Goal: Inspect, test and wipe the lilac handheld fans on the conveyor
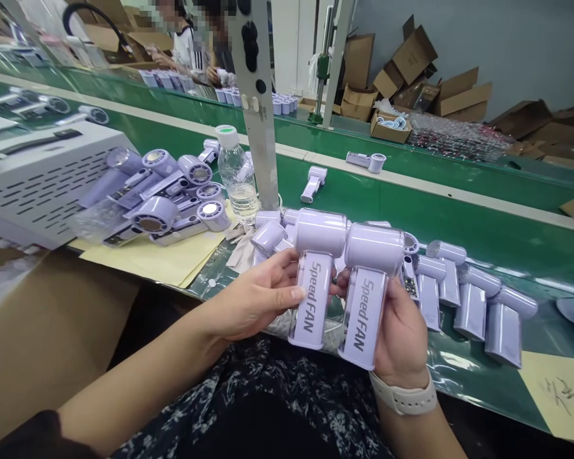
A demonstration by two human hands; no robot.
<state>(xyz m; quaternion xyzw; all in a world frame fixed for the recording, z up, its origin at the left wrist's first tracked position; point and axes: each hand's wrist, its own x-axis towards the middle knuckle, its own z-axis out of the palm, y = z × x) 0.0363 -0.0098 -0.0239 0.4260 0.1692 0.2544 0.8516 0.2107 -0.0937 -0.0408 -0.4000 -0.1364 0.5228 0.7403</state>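
Observation:
Two lilac handheld fans are held up side by side in front of me, their "Speed FAN" lettering turned my way. My left hand (263,293) grips the left handheld fan (314,293) by its handle, thumb on the near face. Around the handle of the right handheld fan (367,299) my right hand (404,325) is closed, its fingers mostly hidden behind. The two fan heads sit close together at the top. Just beyond my right hand, several finished-looking lilac fans (473,306) lie in a row on the green bench.
A pile of lilac fans with open handles (157,197) lies on yellow paper (172,261) at left, beside a white perforated box (52,178). A water bottle (239,178) stands by a metal post (256,102). Single fans rest on the green belt (411,204). Co-workers sit across it.

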